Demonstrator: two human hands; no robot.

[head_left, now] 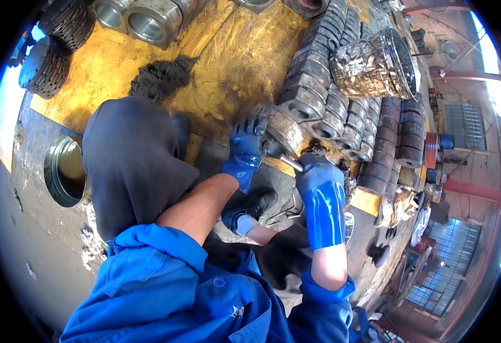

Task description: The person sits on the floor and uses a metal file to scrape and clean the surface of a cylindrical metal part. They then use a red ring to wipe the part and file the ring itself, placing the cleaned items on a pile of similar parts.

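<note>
My left hand, in a blue rubber glove with dark fingers, is at the left side of a thick, greasy metal ring. Its fingers stretch away from me, slightly apart, against or very near the ring's edge. My right hand, in a matching long glove, is closed around a short shiny metal rod. The rod's free end points left toward the ring's opening. What lies inside the opening, and whether the rod touches it, cannot be made out. Dark grease lies just beyond the right hand.
Rows of stacked metal rings stand at the far right, with a stained bucket on them. A dark clump lies on the yellow worktop. Large metal cylinders stand farther back. A round opening is at the left.
</note>
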